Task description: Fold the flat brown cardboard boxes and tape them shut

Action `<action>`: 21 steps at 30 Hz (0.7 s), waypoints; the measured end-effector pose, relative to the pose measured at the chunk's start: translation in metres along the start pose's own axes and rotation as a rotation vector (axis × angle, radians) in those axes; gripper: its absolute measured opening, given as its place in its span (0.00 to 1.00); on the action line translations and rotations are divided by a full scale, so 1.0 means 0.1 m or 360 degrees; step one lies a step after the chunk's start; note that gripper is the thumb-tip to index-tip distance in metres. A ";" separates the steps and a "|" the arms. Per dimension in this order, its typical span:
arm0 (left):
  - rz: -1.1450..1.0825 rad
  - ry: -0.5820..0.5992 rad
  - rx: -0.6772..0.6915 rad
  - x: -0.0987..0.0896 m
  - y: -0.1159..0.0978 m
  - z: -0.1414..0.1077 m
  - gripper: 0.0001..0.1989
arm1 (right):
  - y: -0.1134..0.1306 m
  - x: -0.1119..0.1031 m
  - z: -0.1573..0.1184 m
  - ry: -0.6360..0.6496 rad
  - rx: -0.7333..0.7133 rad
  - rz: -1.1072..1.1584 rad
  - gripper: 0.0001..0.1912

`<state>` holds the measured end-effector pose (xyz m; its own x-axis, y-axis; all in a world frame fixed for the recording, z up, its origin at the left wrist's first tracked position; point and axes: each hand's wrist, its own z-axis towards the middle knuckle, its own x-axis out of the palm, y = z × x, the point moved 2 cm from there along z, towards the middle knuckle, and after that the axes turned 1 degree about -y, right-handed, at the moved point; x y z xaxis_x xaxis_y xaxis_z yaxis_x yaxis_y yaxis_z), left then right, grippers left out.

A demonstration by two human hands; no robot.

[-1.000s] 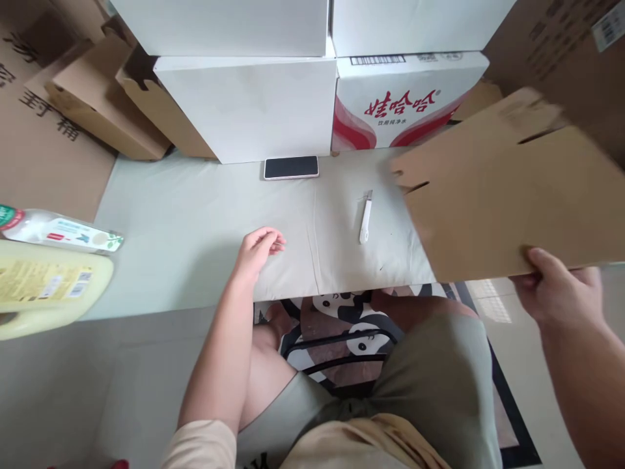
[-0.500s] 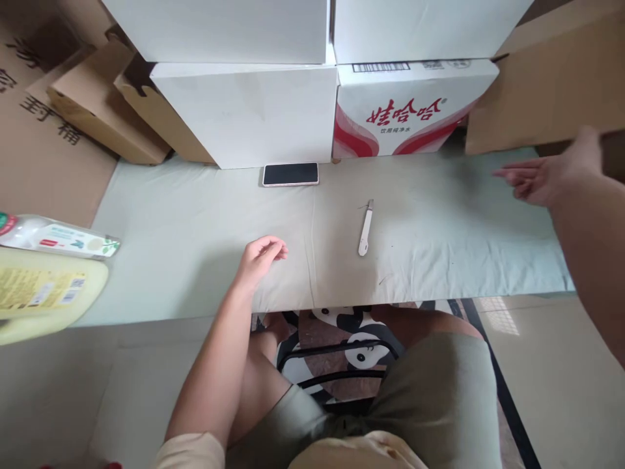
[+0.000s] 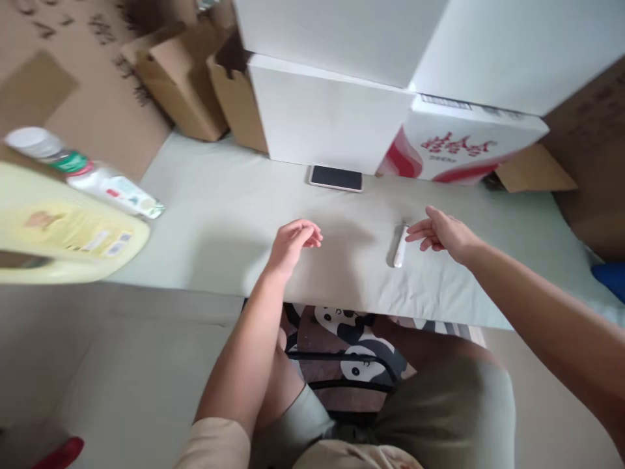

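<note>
Over the right part of the cloth-covered table (image 3: pixel 234 202), my right hand (image 3: pixel 439 234) is open with its fingers spread, the fingertips right beside a white utility knife (image 3: pixel 401 246). Whether they touch the knife I cannot tell. The knife lies on the cloth, pointing away from me. My left hand (image 3: pixel 295 243) is near the middle of the table with its fingers curled together; no object shows in it. Beyond my left hand a phone (image 3: pixel 336 178) lies flat, dark screen up, in front of the white boxes.
White boxes (image 3: pixel 332 117) are stacked at the back, one with red print (image 3: pixel 459 150). Cardboard boxes (image 3: pixel 190 91) stand at the back left. At the left are a white bottle (image 3: pixel 112 189) and a large yellow container (image 3: pixel 73 228). A blue item (image 3: pixel 610 280) shows at the right edge.
My right hand has come in from the far right to beside the knife. The view has turned, shifting the table's things. A cardboard piece at the right now sits lower, behind the table's back edge.
</note>
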<state>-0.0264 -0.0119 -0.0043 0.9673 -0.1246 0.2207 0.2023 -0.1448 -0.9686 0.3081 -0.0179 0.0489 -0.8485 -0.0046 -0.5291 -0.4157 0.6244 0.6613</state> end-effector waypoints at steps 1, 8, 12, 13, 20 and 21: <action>-0.0033 -0.0001 0.0025 -0.02 -0.02 -0.01 0.14 | 0.12 0.12 0.00 0.0014 -0.0053 -0.0078 0.29; -0.0150 -0.0025 0.0135 -0.28 -0.18 -0.07 0.14 | 1.16 1.33 0.01 0.0097 -0.0803 -0.0829 0.13; -0.0198 0.0006 0.0147 -0.43 -0.23 -0.13 0.10 | 1.92 2.11 0.12 0.0027 -0.1259 -0.0996 0.11; -0.0219 0.0002 0.0127 -0.46 -0.24 -0.14 0.08 | 2.13 2.28 0.16 -0.0015 -0.1399 -0.0969 0.15; -0.0263 -0.0030 0.0086 -0.55 -0.29 -0.14 0.05 | 3.41 2.84 0.41 -0.0283 -0.1555 -0.0946 0.26; -0.0279 -0.0023 0.0095 -0.56 -0.30 -0.13 0.05 | 3.52 2.85 0.43 -0.0285 -0.1526 -0.0928 0.26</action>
<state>-0.0885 -0.0137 0.0139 0.9184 -0.0887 0.3855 0.3763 -0.1047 -0.9206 -0.0661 0.2343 0.1083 -0.4167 0.0610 -0.9070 -0.8763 -0.2923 0.3830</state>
